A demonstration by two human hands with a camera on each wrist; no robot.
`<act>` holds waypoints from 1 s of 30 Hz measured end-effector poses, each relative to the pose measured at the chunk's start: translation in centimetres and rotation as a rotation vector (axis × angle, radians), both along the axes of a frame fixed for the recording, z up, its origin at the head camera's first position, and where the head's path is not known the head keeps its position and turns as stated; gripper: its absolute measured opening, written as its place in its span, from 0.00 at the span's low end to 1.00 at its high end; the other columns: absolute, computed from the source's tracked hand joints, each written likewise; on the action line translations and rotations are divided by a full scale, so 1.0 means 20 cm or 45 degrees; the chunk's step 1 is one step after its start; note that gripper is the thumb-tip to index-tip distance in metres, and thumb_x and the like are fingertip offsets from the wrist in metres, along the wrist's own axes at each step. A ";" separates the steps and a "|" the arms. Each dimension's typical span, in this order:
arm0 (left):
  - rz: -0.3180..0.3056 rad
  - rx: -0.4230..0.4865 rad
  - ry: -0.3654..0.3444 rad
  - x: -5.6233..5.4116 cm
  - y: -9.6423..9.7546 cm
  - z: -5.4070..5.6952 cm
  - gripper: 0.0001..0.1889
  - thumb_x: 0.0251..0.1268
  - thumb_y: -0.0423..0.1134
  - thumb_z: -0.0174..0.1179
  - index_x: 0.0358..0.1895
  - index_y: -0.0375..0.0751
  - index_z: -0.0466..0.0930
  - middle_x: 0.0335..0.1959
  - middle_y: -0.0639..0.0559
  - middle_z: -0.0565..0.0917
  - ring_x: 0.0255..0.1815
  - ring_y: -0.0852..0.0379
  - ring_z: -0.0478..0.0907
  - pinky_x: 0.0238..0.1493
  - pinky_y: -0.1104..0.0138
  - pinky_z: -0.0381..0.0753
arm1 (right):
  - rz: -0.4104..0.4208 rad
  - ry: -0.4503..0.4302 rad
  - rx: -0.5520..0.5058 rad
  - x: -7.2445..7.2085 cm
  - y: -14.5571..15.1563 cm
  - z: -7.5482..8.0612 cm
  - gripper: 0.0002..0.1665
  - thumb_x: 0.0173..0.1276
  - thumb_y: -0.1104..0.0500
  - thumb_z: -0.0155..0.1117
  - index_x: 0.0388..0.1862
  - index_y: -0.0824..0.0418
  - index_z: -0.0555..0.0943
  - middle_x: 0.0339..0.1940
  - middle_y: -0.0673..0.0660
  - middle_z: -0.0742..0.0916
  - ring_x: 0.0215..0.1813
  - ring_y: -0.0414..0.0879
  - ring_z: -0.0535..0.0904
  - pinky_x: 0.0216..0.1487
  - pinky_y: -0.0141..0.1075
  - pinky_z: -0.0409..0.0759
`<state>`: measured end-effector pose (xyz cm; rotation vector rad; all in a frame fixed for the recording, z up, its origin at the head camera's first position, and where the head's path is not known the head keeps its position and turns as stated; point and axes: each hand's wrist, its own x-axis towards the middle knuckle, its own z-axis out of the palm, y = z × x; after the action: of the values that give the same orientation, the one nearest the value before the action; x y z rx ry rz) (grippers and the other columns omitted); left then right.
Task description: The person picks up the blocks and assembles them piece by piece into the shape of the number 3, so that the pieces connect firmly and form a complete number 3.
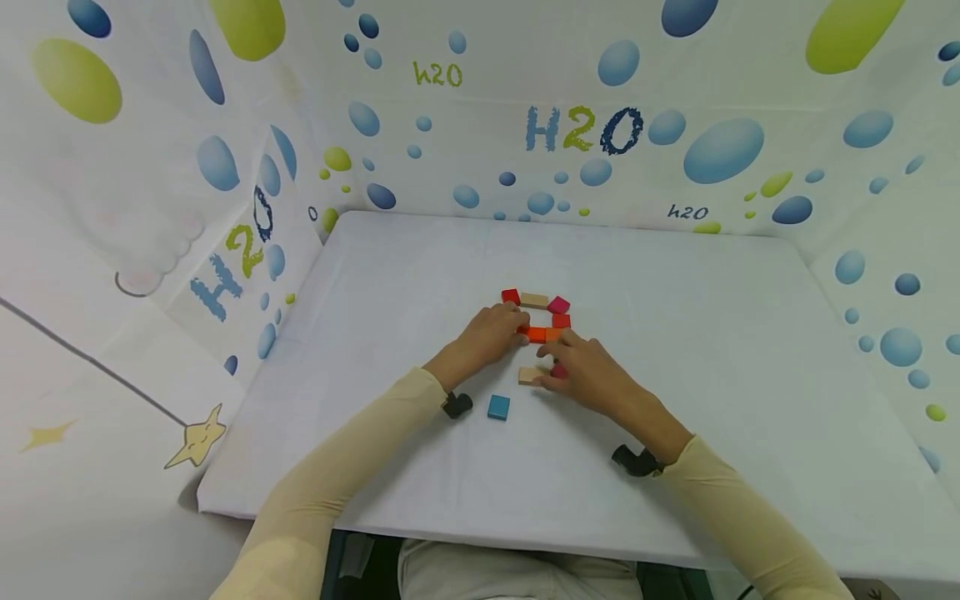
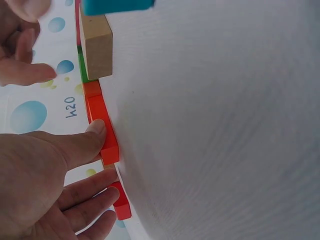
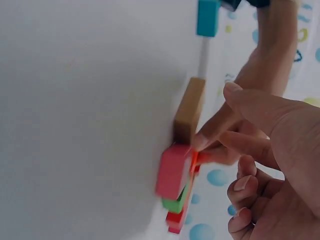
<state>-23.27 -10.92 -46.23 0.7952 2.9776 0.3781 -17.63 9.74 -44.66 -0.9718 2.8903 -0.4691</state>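
My left hand (image 1: 491, 333) is at the left end of a row of orange blocks (image 1: 536, 335), its thumb on the near face of the leftmost one and its forefinger behind; in the left wrist view this block (image 2: 104, 130) looks pinched. My right hand (image 1: 592, 375) hovers by a crimson block (image 1: 558, 370) and a plain wooden block (image 1: 529, 377) that lie end to end. The right wrist view shows its thumb and fingers apart, with nothing between them. A green block (image 3: 174, 204) shows in both wrist views; the head view hides it.
Beyond the orange row lie a red block (image 1: 510, 296), a wooden block (image 1: 534, 300), a crimson block (image 1: 558, 305) and another red block (image 1: 561, 321). A blue block (image 1: 498, 407) lies nearer the person on the white-covered table (image 1: 390, 275). Printed cloth surrounds the table.
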 end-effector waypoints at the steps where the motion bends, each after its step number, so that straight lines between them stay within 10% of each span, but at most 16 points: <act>1: 0.001 0.001 0.000 0.00 0.00 0.00 0.15 0.76 0.45 0.66 0.57 0.42 0.85 0.53 0.45 0.85 0.55 0.48 0.81 0.60 0.57 0.83 | 0.018 0.005 -0.002 0.01 -0.01 0.00 0.27 0.66 0.45 0.80 0.59 0.55 0.85 0.50 0.55 0.83 0.45 0.44 0.80 0.49 0.44 0.81; 12: 0.022 0.004 -0.034 0.00 0.00 0.00 0.15 0.76 0.45 0.65 0.59 0.44 0.84 0.57 0.46 0.84 0.59 0.48 0.80 0.64 0.55 0.81 | 0.283 -0.035 0.041 0.12 -0.15 -0.03 0.31 0.67 0.41 0.78 0.64 0.51 0.86 0.40 0.48 0.79 0.39 0.38 0.73 0.38 0.31 0.72; 30: 0.018 0.006 -0.047 0.00 0.00 0.00 0.14 0.77 0.44 0.65 0.58 0.43 0.84 0.56 0.47 0.85 0.57 0.49 0.80 0.62 0.57 0.82 | 0.205 0.049 0.087 0.07 -0.22 -0.07 0.26 0.65 0.44 0.80 0.58 0.55 0.88 0.45 0.52 0.83 0.48 0.42 0.77 0.45 0.38 0.81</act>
<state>-23.28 -10.91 -46.23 0.7600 2.9506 0.3965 -16.21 5.42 -46.01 -1.2030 2.8094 -0.3423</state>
